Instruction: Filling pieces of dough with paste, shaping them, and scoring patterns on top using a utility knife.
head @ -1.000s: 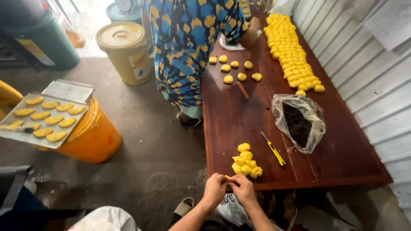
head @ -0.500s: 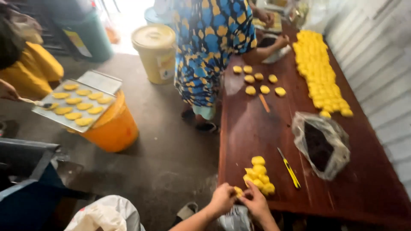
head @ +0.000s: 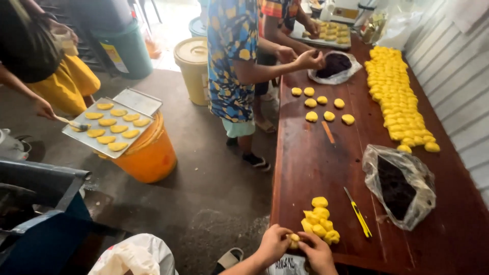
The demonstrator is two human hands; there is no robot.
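My left hand and my right hand meet at the near edge of a dark wooden table. Together they pinch a small yellow dough piece. Just beyond my fingers lies a heap of yellow dough pieces. To its right lie a yellow-handled cutter and an open plastic bag of dark filling.
Rows of yellow dough balls line the table's far right; loose dough balls sit mid-table. A person in a patterned shirt reaches into another bag of filling. At left, a metal tray of pastries rests on an orange bucket, where another person's hand works.
The view has swung left and up, showing more floor and the tray. My hands stay together on the dough piece at the table's edge. The patterned-shirt person now reaches to the far bag.
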